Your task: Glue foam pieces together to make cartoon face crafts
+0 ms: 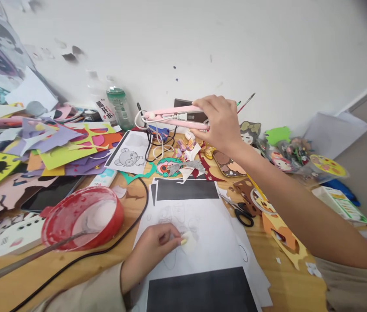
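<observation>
My right hand [220,123] is raised over the far side of the desk, its fingers closed on a pink flat iron [173,117] that it holds level, with a white cord looped at the tool's left end. My left hand [157,242] rests on a white sheet with a faint pencil drawing [199,234], fingers pinched on a small pale piece [188,240] pressed to the paper. Black rectangles border the sheet above and below.
A red bowl of white paste [86,216] with a stick in it stands left of the sheet. Black-handled scissors [243,212] lie to the right. Coloured paper scraps [60,147], a green-capped bottle [118,106], cartoon cut-outs [228,164] and a black cable crowd the wooden desk.
</observation>
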Action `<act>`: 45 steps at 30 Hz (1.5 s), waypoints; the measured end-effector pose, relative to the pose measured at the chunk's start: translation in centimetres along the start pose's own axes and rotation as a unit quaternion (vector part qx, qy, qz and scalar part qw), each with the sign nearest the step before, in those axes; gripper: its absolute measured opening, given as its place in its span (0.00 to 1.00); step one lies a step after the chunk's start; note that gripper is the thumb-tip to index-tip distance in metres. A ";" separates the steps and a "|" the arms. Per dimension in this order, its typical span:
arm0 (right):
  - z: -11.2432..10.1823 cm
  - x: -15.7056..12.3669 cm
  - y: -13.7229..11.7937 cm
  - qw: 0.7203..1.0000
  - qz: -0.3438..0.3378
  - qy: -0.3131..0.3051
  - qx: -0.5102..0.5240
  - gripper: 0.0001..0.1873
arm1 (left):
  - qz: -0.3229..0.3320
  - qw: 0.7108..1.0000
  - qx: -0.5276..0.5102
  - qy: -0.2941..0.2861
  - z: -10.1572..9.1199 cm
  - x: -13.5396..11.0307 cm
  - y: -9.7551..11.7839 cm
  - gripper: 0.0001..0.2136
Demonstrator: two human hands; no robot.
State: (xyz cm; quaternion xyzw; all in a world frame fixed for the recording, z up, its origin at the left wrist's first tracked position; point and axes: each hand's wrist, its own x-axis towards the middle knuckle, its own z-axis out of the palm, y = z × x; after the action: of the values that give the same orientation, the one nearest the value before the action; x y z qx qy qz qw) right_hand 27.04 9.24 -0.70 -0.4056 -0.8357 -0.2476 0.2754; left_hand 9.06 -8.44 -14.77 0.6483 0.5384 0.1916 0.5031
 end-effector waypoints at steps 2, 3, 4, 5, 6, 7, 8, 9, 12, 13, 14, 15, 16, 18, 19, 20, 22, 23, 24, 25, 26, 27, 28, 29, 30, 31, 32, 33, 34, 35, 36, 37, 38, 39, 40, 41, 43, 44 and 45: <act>0.0 -0.1 0.0 1.000 0.004 -0.004 0.003 0.23 | 0.010 1.000 0.026 0.009 -0.1 -0.1 0.1 0.10; -0.1 -0.1 0.0 1.000 0.006 -0.006 0.004 0.23 | 0.016 0.999 0.040 0.017 -0.2 -0.1 0.2 0.10; -0.1 -0.2 -0.1 1.000 0.008 -0.009 0.005 0.23 | 0.023 0.998 0.053 0.025 -0.3 -0.2 0.2 0.10; -0.2 -0.2 -0.1 1.000 0.008 -0.011 0.007 0.23 | 0.030 0.997 0.065 0.031 -0.3 -0.3 0.3 0.11; -0.3 -0.2 -0.1 1.000 0.007 -0.012 0.008 0.23 | 0.037 0.996 0.075 0.035 -0.4 -0.4 0.3 0.12; -0.3 -0.2 -0.1 1.000 0.004 -0.012 0.008 0.23 | 0.042 0.995 0.083 0.038 -0.5 -0.5 0.4 0.14; -0.4 -0.1 -0.1 1.000 0.002 -0.008 0.007 0.23 | 0.048 0.994 0.089 0.040 -0.5 -0.6 0.5 0.15; -0.4 -0.1 -0.1 1.000 -0.001 -0.003 0.006 0.23 | 0.053 0.993 0.094 0.041 -0.5 -0.6 0.5 0.15; -0.7 0.2 0.1 1.000 0.005 0.020 -0.002 0.23 | 0.066 0.992 0.104 0.037 -0.4 -0.8 0.6 0.16; -0.8 0.4 0.2 0.999 0.014 0.029 -0.004 0.22 | 0.069 0.991 0.105 0.035 -0.4 -0.8 0.6 0.16; -1.0 0.6 0.3 0.999 0.024 0.036 -0.005 0.22 | 0.070 0.991 0.106 0.032 -0.3 -0.9 0.6 0.16; -1.3 0.8 0.4 0.998 0.035 0.043 -0.006 0.22 | 0.072 0.991 0.106 0.031 -0.3 -0.9 0.6 0.16; -1.6 1.1 0.5 0.998 0.045 0.050 -0.007 0.23 | 0.072 0.991 0.107 0.030 -0.2 -1.0 0.6 0.16; -2.3 1.6 0.7 0.996 0.061 0.067 -0.009 0.23 | 0.074 0.991 0.107 0.025 -0.1 -1.1 0.4 0.16; -2.6 1.9 0.9 0.995 0.067 0.077 -0.010 0.24 | 0.075 0.991 0.107 0.023 -0.1 -1.1 0.4 0.16; -3.0 2.1 1.0 0.993 0.073 0.088 -0.009 0.24 | 0.076 0.991 0.107 0.020 0.0 -1.1 0.3 0.16; -3.7 2.3 1.3 0.990 0.087 0.113 -0.003 0.24 | 0.079 0.991 0.106 0.016 0.1 -1.1 0.1 0.17; -4.0 2.3 1.5 0.988 0.094 0.125 0.002 0.24 | 0.080 0.991 0.105 0.016 0.1 -1.1 0.1 0.17; -4.2 2.1 1.6 0.985 0.102 0.139 0.008 0.23 | 0.081 0.991 0.104 0.017 0.2 -1.1 0.0 0.17; -4.5 1.7 1.7 0.982 0.110 0.151 0.015 0.23 | 0.081 0.991 0.103 0.020 0.2 -1.1 -0.1 0.17; -4.7 1.2 1.9 0.979 0.118 0.163 0.020 0.23 | 0.081 0.991 0.101 0.023 0.2 -1.1 -0.1 0.17; -4.9 0.5 2.0 0.977 0.124 0.172 0.025 0.23 | 0.082 0.991 0.099 0.025 0.2 -1.1 -0.1 0.17; -5.1 -0.3 2.1 0.975 0.130 0.179 0.028 0.23 | 0.083 0.992 0.096 0.025 0.2 -1.0 -0.1 0.17; -5.2 -1.2 2.2 0.973 0.134 0.185 0.029 0.23 | 0.084 0.992 0.092 0.025 0.1 -1.0 -0.1 0.17; -5.4 -2.2 2.3 0.972 0.137 0.187 0.029 0.23 | 0.086 0.992 0.088 0.027 0.0 -1.0 0.0 0.17; -5.5 -3.2 2.4 0.972 0.140 0.189 0.028 0.23 | 0.088 0.992 0.085 0.030 -0.1 -0.9 0.1 0.17; -5.6 -4.2 2.5 0.972 0.144 0.186 0.025 0.24 | 0.090 0.992 0.081 0.034 -0.2 -0.9 0.2 0.17; -5.7 -5.2 2.6 0.972 0.147 0.182 0.023 0.23 | 0.092 0.992 0.078 0.040 -0.3 -0.9 0.4 0.17; -5.8 -6.1 2.7 0.972 0.152 0.179 0.023 0.23 | 0.095 0.992 0.074 0.048 -0.4 -0.8 0.5 0.17; -5.8 -7.0 2.7 0.972 0.156 0.174 0.025 0.22 | 0.098 0.991 0.070 0.054 -0.5 -0.8 0.7 0.16; -5.9 -7.8 2.8 0.972 0.160 0.170 0.027 0.22 | 0.101 0.991 0.065 0.059 -0.6 -0.9 0.9 0.16; -5.9 -8.5 2.8 0.972 0.164 0.165 0.030 0.22 | 0.103 0.991 0.061 0.065 -0.6 -1.0 1.1 0.17; -6.0 -9.2 2.7 0.972 0.168 0.158 0.032 0.22 | 0.105 0.990 0.058 0.071 -0.7 -1.1 1.4 0.17; -6.0 -9.8 2.7 0.973 0.172 0.152 0.033 0.22 | 0.107 0.990 0.056 0.076 -0.8 -1.3 1.7 0.17; -6.1 -10.3 2.6 0.973 0.175 0.146 0.034 0.23 | 0.110 0.989 0.053 0.079 -0.9 -1.5 2.1 0.18; -6.2 -10.8 2.4 0.974 0.176 0.142 0.035 0.23 | 0.116 0.989 0.049 0.081 -0.9 -1.8 2.5 0.18; -6.3 -11.6 2.1 0.975 0.174 0.137 0.037 0.23 | 0.133 0.987 0.032 0.081 -1.0 -2.5 3.5 0.19; -6.4 -11.9 1.8 0.975 0.173 0.134 0.039 0.22 | 0.143 0.987 0.014 0.079 -1.0 -2.8 4.1 0.18; -6.5 -12.1 1.6 0.975 0.175 0.130 0.042 0.22 | 0.150 0.985 -0.007 0.081 -1.0 -3.0 4.6 0.17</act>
State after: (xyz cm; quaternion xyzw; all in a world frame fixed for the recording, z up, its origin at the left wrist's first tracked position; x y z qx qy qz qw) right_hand 36.34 -0.60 -3.69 -0.4977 -0.7186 -0.2112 0.4373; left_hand 9.62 -10.25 -9.51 0.7005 0.4726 0.3207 0.4279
